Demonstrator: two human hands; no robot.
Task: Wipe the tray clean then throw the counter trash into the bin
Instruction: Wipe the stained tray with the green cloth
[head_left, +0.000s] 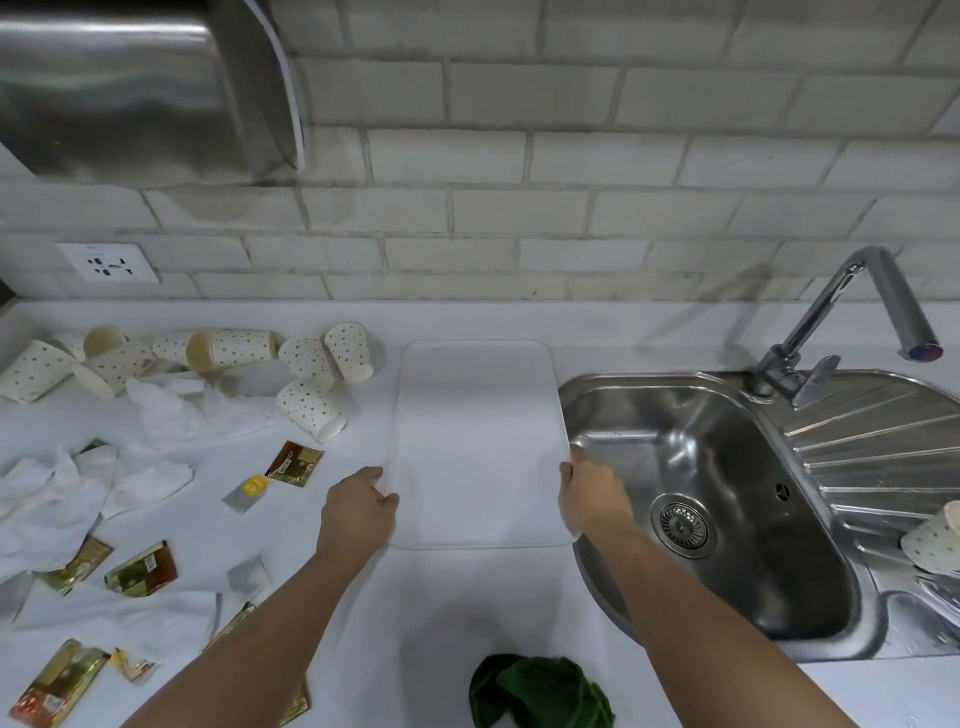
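Observation:
A white rectangular tray (475, 415) lies on the white counter, its right edge reaching over the sink rim. My left hand (357, 512) grips its near left edge, thumb on top. My right hand (589, 496) grips the near right edge. A dark green cloth (537, 693) lies crumpled on the counter near the front edge, below the tray. Left of the tray is the trash: several dotted paper cups (311, 410) tipped over, crumpled white tissues (67, 499), gold wrappers (143, 569) and tea bags (248, 491).
A steel sink (727, 467) with a drainboard sits to the right, a tap (852, 306) behind it. One more dotted cup (935, 538) lies on the drainboard. A steel appliance (145, 88) hangs at the upper left. No bin is in view.

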